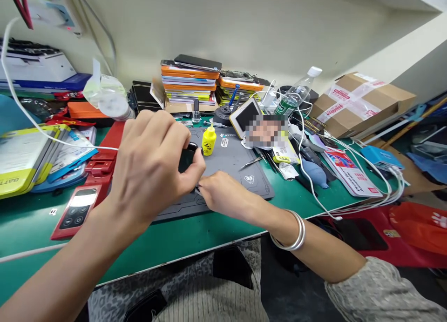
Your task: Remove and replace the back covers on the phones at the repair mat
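My left hand point(153, 154) is closed round a dark, glossy-edged phone-like thing point(186, 159), held above the grey work mat point(230, 166). Most of it is hidden behind my fingers and thumb. My right hand point(223, 190), with silver bangles on its wrist, is closed in a pinch at the lower end of that thing. A small dark bit shows at the right fingertips, too hidden to name. Just beyond my hands a yellow dropper bottle point(208, 141) stands upright on the mat. Tweezers point(251, 162) lie at the mat's right side.
To the left are a red device with a display point(78, 205) and yellow battery packs point(24, 159). Orange boxes point(188, 80) are stacked at the back. A plastic bottle point(295, 96), white cables, a blue air blower point(314, 173) and a cardboard box point(359, 103) crowd the right.
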Demonstrator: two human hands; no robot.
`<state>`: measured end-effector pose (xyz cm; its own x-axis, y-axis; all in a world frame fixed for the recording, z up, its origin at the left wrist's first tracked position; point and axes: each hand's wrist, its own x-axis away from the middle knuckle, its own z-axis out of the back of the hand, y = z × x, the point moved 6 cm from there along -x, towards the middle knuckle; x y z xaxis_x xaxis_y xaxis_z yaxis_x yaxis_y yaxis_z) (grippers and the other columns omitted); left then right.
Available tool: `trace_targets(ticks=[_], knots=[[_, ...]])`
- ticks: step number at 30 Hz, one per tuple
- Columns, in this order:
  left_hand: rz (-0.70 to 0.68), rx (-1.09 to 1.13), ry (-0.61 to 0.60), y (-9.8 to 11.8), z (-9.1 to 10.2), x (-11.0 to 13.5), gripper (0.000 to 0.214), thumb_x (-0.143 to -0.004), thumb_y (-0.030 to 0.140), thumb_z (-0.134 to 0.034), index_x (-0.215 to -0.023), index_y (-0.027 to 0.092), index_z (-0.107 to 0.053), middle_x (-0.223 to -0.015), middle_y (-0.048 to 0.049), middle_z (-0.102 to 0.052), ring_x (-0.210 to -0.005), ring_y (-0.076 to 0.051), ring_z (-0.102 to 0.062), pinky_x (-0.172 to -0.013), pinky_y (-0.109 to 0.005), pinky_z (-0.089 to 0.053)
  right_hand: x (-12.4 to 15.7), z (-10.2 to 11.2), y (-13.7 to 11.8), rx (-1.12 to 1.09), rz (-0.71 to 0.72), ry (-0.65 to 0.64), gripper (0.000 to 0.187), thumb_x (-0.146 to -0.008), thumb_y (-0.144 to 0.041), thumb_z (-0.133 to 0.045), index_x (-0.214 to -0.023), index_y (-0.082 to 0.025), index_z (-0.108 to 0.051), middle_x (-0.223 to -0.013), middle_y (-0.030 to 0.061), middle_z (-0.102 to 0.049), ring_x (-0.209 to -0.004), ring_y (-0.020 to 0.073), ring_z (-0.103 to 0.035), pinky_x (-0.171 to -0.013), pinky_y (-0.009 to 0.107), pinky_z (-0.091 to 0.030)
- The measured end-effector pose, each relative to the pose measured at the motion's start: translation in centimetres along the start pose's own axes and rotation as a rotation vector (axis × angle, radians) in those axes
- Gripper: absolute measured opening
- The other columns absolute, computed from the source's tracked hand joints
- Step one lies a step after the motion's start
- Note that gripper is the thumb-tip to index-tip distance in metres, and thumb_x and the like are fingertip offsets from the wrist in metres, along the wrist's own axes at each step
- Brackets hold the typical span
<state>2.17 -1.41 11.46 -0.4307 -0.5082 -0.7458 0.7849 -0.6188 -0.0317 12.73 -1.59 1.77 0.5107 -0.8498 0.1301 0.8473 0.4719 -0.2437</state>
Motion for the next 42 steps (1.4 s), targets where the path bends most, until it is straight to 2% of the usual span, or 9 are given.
trace_targets(ticks=[10, 15, 17, 21, 25, 31, 37, 42], knots=[[0.0, -0.044, -0.016, -0.5, 0.1, 0.2, 0.011, -0.081, 0.029, -0.05, -0.075, 0.02, -0.053, -0.08, -0.0108, -0.056, -0.082, -0.03, -0.055, -0.069, -0.046, -0.045, 0.4, 0.5, -0.3, -0.047, -0.039, 0.069, 0.019, -0.077, -0.004, -0.045, -0.065, -0.014, -0.057, -0.05, -0.0031, -0.046, -0.045, 0.0072, -0.023, -0.048, 0.027, -0.017], [-0.011, -0.054, -0.034, -0.1, -0.3, -0.1, 0.01, -0.082, 0.029, -0.048, -0.079, 0.021, -0.052, -0.087, -0.0094, -0.057, -0.087, -0.03, -0.056, -0.07, -0.046, -0.045, 0.7, 3.8, -0.7, 0.011, -0.027, 0.242, 0.02, -0.084, -0.011, -0.043, -0.075, -0.013, -0.06, -0.058, 0.0011, -0.055, -0.048, 0.0095, -0.033, -0.052, 0.028, -0.021], [0.003, -0.045, -0.042, -0.2, -0.5, -0.3, 0.008, -0.081, 0.028, -0.049, -0.078, 0.021, -0.052, -0.086, -0.0087, -0.057, -0.087, -0.03, -0.056, -0.071, -0.046, -0.046, 0.6, 4.2, -0.9, 0.055, -0.014, 0.256, 0.019, -0.085, -0.011, -0.044, -0.08, -0.012, -0.062, -0.061, 0.0031, -0.058, -0.05, 0.011, -0.038, -0.053, 0.029, -0.021], [-0.004, -0.038, -0.044, -0.2, -0.4, -0.4, 0.008, -0.082, 0.027, -0.049, -0.076, 0.022, -0.05, -0.083, -0.0084, -0.057, -0.083, -0.029, -0.056, -0.069, -0.045, -0.046, 0.5, 1.7, -0.7, 0.066, 0.019, 0.149, 0.018, -0.081, -0.006, -0.044, -0.079, -0.013, -0.06, -0.061, 0.0019, -0.058, -0.049, 0.0104, -0.036, -0.052, 0.029, -0.021], [-0.024, -0.049, -0.021, 0.1, -0.3, -0.4, 0.008, -0.08, 0.029, -0.05, -0.076, 0.022, -0.051, -0.083, -0.0081, -0.057, -0.083, -0.029, -0.057, -0.068, -0.045, -0.046, 0.6, -0.6, -0.2, 0.031, 0.01, 0.135, 0.02, -0.081, -0.003, -0.041, -0.08, -0.012, -0.059, -0.061, 0.0004, -0.055, -0.049, 0.0094, -0.033, -0.052, 0.028, -0.021], [0.008, -0.001, -0.058, 0.1, -0.6, -0.6, 0.01, -0.08, 0.029, -0.051, -0.074, 0.021, -0.052, -0.084, -0.0096, -0.058, -0.086, -0.032, -0.057, -0.072, -0.049, -0.047, 0.4, -1.3, -0.1, 0.019, 0.009, 0.127, 0.015, -0.084, -0.005, -0.045, -0.083, -0.014, -0.058, -0.066, 0.0021, -0.061, -0.051, 0.0103, -0.041, -0.052, 0.029, -0.02], [0.055, 0.031, -0.1, -0.3, -0.9, -0.8, 0.013, -0.079, 0.031, -0.054, -0.076, 0.019, -0.054, -0.083, -0.0083, -0.056, -0.092, -0.032, -0.057, -0.08, -0.048, -0.045, 0.0, -2.0, 0.2, 0.034, -0.004, 0.047, 0.016, -0.088, -0.011, -0.047, -0.08, -0.014, -0.061, -0.066, 0.005, -0.063, -0.054, 0.0128, -0.051, -0.051, 0.028, -0.021], [0.019, -0.03, -0.065, -0.7, -0.9, -0.7, 0.015, -0.08, 0.032, -0.05, -0.076, 0.018, -0.054, -0.08, -0.0094, -0.056, -0.086, -0.031, -0.058, -0.073, -0.043, -0.045, -0.4, -1.7, -0.1, 0.048, -0.012, -0.011, 0.017, -0.087, -0.009, -0.048, -0.08, -0.014, -0.063, -0.069, 0.0067, -0.066, -0.057, 0.0144, -0.055, -0.049, 0.028, -0.022]])
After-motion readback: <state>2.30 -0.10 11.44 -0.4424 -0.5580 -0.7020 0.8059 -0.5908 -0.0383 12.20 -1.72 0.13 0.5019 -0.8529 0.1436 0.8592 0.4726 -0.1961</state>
